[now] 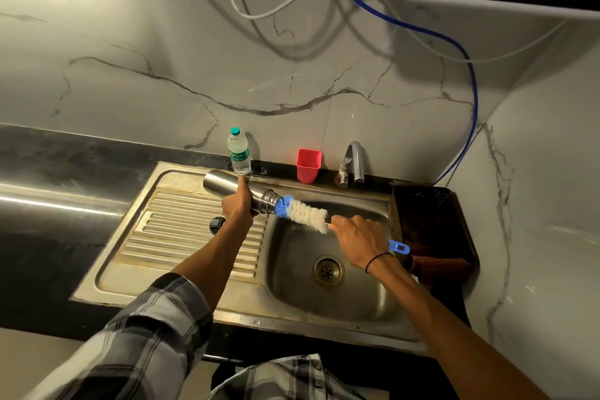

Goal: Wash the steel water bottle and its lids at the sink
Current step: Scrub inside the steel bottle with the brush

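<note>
A steel sink (pixel 357 323) is set in a dark counter. Over its basin, the right hand (pixel 358 239) grips a bottle brush (pixel 306 213) whose tip enters the steel bottle (pixel 233 188), gripped sideways by the left hand (pixel 237 206). A dark lid (pixel 217 225) lies on the drainboard; a red cup (pixel 308 165) and tap (pixel 354 161) line the back edge.

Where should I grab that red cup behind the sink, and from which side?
Grip the red cup by its upper walls, just under the open rim, coming from above and the front. It stands upright close to the wall, with the tap to its right, so the back looks hard to reach.
</note>
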